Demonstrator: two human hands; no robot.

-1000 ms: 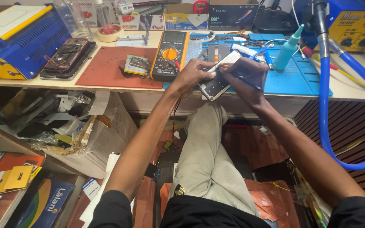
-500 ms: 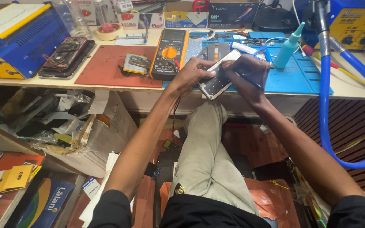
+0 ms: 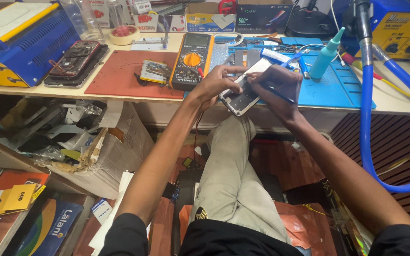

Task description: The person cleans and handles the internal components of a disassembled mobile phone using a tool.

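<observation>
**Inspector:** State the position of the work.

**Assistant:** The opened phone point(image 3: 241, 92) is held tilted over the front edge of the desk point(image 3: 34, 90), above the person's lap, not resting on the blue mat point(image 3: 338, 90). The left hand point(image 3: 214, 83) clamps it from the left side, fingers curled round its upper edge. The right hand point(image 3: 278, 85) is pressed together in a pen grip on a thin blue-handled tool point(image 3: 276, 93), its tip at the phone's inner face. I cannot tell exactly what part the tip touches.

**Inspector:** Surroundings?

**Assistant:** A yellow multimeter point(image 3: 191, 61) lies just left of the hands, at the right edge of the red mat point(image 3: 119, 76). A teal squeeze bottle point(image 3: 326, 56) stands on the blue mat near the right hand. A blue hose point(image 3: 366, 118) hangs off the desk's right end.

**Inspector:** Risks?

**Assistant:** In my judgement, three. The phone is unsupported past the desk edge; a loosened left grip would drop it to the floor. The tool could slip under pressure and gouge a component. The right elbow, moving out, could catch the hose.
</observation>
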